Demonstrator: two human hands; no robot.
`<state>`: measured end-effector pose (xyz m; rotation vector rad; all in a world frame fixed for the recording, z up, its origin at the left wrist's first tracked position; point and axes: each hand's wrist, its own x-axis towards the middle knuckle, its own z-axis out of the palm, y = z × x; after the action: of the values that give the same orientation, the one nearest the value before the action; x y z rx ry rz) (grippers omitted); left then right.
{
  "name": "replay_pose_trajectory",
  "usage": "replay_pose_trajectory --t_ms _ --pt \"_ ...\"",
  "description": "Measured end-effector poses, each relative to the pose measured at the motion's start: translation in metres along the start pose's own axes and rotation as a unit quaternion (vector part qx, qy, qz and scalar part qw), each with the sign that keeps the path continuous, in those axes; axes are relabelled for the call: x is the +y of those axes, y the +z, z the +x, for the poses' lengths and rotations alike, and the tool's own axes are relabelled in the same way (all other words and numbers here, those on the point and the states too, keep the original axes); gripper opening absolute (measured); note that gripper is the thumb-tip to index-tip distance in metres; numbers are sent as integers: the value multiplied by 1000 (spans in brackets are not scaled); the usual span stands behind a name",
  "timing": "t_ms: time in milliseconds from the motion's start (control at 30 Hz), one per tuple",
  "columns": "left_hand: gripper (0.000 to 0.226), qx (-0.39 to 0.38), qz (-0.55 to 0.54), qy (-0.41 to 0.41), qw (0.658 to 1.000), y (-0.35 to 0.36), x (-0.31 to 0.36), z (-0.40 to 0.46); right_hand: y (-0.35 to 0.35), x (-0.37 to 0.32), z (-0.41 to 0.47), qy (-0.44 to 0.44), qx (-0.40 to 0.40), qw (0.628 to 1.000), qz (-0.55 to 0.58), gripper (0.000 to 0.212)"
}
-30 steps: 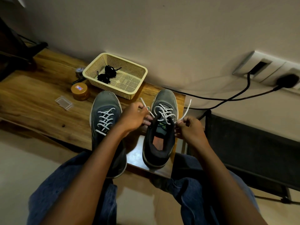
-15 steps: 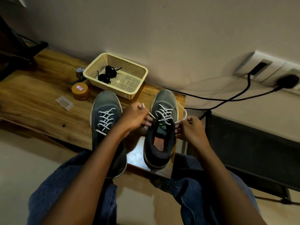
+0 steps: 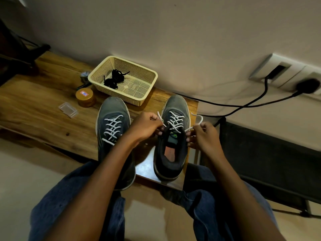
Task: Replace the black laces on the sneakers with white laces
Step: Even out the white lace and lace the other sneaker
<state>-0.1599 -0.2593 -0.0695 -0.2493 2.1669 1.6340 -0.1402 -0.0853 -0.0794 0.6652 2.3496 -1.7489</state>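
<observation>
Fingers (image 3: pixel 157 119) of both hands pinching two white lace ends (image 3: pixel 198 118), two sneakers (image 3: pixel 112 119), one basket (image 3: pixel 144 91)

Table (image 3: pixel 43 108): wooden, before me against the wall.
On it: two grey sneakers (image 3: pixel 112 112), cream basket (image 3: pixel 139 100), amber jar (image 3: pixel 85 97), clear case (image 3: pixel 68 110).

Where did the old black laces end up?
In the head view, the black laces lie bunched in the left part of the cream basket, at the back of the wooden table by the wall, behind the two sneakers.
</observation>
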Motion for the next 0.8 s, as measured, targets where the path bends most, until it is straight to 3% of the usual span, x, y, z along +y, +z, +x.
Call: replay_pose_trajectory --t_ms 133,367,533,800 --pt "11 8 57 26 998 0 -3 1 2 3 -1 -26 -25 996 -86 27" --pt "15 6 -8 -4 1000 1 -1 2 4 0 0 -4 2 1000 -16 19" --pt "16 9 55 25 998 2 -5 2 4 5 0 -38 -18 994 -102 29" --pt "18 22 46 28 998 5 -5 2 4 6 3 -6 5 997 -78 25"
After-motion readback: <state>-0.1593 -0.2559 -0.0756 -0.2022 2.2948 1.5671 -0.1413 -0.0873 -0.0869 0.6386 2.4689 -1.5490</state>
